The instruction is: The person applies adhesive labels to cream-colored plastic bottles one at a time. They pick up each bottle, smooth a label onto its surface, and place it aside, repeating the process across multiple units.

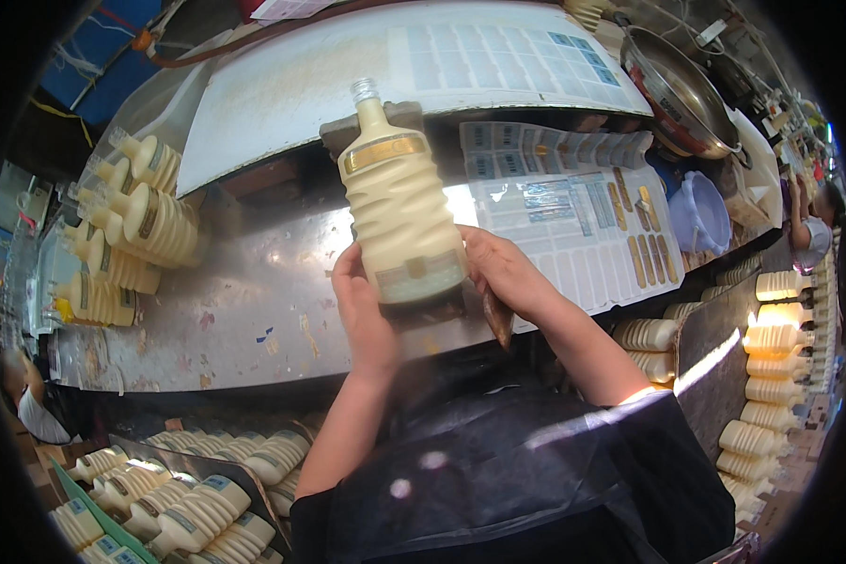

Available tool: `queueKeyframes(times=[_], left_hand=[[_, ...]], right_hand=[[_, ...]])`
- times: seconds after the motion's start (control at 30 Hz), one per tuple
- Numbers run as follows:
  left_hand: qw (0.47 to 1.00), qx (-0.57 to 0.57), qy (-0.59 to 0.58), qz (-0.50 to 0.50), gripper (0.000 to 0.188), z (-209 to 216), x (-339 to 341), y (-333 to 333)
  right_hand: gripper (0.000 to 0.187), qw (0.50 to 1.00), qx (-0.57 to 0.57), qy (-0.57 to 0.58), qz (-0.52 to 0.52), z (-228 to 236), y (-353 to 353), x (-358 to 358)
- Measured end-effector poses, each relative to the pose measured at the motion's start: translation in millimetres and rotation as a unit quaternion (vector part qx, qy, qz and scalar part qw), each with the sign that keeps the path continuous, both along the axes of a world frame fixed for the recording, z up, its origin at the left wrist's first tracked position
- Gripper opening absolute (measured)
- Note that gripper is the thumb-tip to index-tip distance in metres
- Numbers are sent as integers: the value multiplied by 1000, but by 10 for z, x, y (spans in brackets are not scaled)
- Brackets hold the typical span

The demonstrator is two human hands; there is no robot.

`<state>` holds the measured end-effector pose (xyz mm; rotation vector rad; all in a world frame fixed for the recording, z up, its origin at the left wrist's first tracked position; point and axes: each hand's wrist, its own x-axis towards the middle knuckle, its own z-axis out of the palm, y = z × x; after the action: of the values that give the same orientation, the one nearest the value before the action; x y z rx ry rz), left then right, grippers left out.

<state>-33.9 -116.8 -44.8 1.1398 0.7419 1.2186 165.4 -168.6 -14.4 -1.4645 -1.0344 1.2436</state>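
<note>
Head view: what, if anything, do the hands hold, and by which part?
The left hand and right hand hold a cream ribbed bottle by opposite sides near its base. Whether the brown piece below the right hand is gripped too is unclear.

A pale purple bucket [700, 209] sits at the right of the metal worktop [244, 324]. Just beyond the bucket is a wide, round metal pan [694, 89]. Right of the bucket, farther off, a co-worker [810, 235] shows partly; well left of it, another person [42, 415] and some blue sheeting [77, 58].
</note>
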Motion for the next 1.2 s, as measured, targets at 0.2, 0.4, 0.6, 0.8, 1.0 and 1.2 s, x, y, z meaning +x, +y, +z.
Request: queueKeyframes(times=[0.2,0.4,0.6,0.8,1.0,1.2], left_hand=[[997,10,79,2,47,-101,-159,1],[931,199,305,30,62,-125,-265,-83],[908,231,346,54,73,-103,-244,-52],[881,295,352,114,70,13,-220,-25],[887,290,339,119,71,48,-216,-31],[904,264,323,96,80,13,-234,-20]], right_hand=[[45,999,-18,44,-11,141,-83,-51],[46,996,-54,64,-7,168,-151,-66],[42,998,-44,-1,-44,224,-187,-132],[43,996,-65,37,-40,171,-149,-125],[42,996,-70,51,-38,122,-144,-140],[47,998,-55,19,-18,79,-145,-57]])
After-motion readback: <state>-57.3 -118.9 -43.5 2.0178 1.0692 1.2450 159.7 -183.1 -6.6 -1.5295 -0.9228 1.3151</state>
